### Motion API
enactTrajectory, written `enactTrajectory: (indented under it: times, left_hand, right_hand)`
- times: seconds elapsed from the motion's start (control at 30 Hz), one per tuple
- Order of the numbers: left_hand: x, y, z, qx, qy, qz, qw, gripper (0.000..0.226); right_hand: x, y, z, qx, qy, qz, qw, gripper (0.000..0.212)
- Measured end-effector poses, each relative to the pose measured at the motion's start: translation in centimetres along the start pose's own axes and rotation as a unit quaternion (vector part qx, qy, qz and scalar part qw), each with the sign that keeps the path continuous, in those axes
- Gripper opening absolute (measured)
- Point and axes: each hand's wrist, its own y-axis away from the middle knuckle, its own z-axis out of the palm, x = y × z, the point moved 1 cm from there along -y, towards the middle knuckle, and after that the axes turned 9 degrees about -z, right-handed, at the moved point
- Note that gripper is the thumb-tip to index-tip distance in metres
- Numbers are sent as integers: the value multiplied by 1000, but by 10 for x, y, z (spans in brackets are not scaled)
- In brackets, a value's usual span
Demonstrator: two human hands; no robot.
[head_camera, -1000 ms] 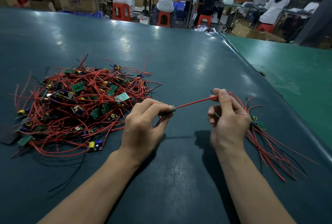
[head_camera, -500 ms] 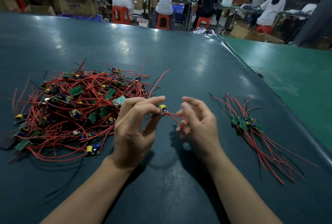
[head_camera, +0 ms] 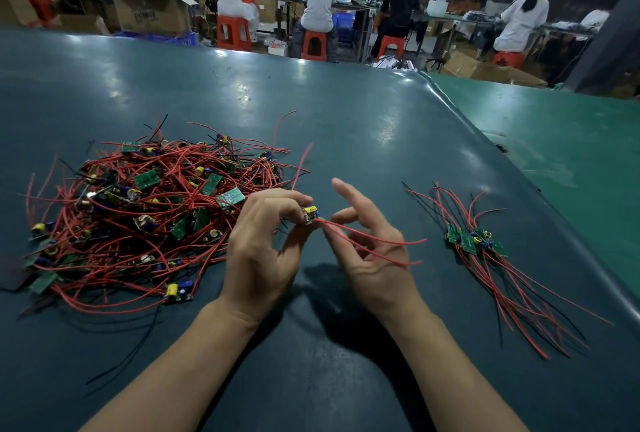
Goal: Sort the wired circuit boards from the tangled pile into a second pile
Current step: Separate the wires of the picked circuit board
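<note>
i see my left hand [head_camera: 263, 251] pinching a small circuit board [head_camera: 310, 215] between thumb and forefinger, just above the dark green surface [head_camera: 346, 126]. the board carries a yellow and blue capacitor, and two thin red wires [head_camera: 374, 241] trail from it toward 3 o'clock, across my right hand [head_camera: 374, 258]. that hand's fingers [head_camera: 348, 194] are relaxed and spread, palm up, gripping nothing; the wires only lie over them. at 9 o'clock from the hands sits the tangled pile [head_camera: 145, 217]: green boards, yellow capacitors, looping red wires and a few black ones. at 3 o'clock, well apart, lies the second pile [head_camera: 476, 241], a few boards close together with their wires fanned toward 5 o'clock.
</note>
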Motion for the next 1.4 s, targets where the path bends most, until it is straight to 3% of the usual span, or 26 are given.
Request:
enactTrajectory:
  times: [0.1, 0.2, 0.33, 0.43, 0.5, 0.57, 0.67, 0.73, 0.8, 0.93, 1.07, 1.27, 1.4]
  left_hand:
    - [-1, 1, 3, -33, -37, -13, 999, 15]
    - [0, 0, 3, -68, -65, -4, 996, 21]
    - [1, -1, 5, -98, -94, 9, 991, 38]
    - [1, -2, 4, -59, -115, 13, 992, 38]
    - [-1, -1, 2, -32, -137, -10, 990, 36]
    - [-3, 0, 2, -26, -206, -59, 976, 33]
    - [-10, 2, 1, -40, -357, -169, 918, 41]
    - [-15, 2, -1, -51, -419, -226, 878, 52]
    - [-17, 2, -3, -49, -448, -245, 858, 58]
    - [-18, -3, -9, -18, -460, -254, 851, 54]
    - [-23, -8, -18, -6, -445, -258, 857, 40]
    - [-28, -12, -25, 4, -435, -266, 860, 31]
    - [-19, -11, -24, 63, -407, -196, 890, 27]
  right_hand:
    - [-1, 2, 0, -54, 59, -40, 996, 48]
    - [-3, 0, -1, -38, 89, -60, 993, 40]
    - [-5, -2, -2, 18, 48, -33, 998, 18]
    - [-5, -7, -5, 137, -19, 38, 990, 11]
    - [-4, -13, -15, 262, -82, 90, 957, 12]
    - [-4, -16, -29, 391, -147, 128, 899, 15]
    - [-1, -12, -39, 494, -244, 216, 806, 32]
    - [2, -9, -38, 495, -290, 274, 772, 40]
    - [3, -8, -35, 475, -322, 304, 761, 44]
    - [0, -11, -33, 436, -296, 301, 795, 38]
    - [-1, -15, -30, 411, -277, 269, 826, 38]
    - [-2, -14, -29, 387, -296, 295, 822, 36]
    - [-1, -15, -29, 360, -299, 299, 832, 33]
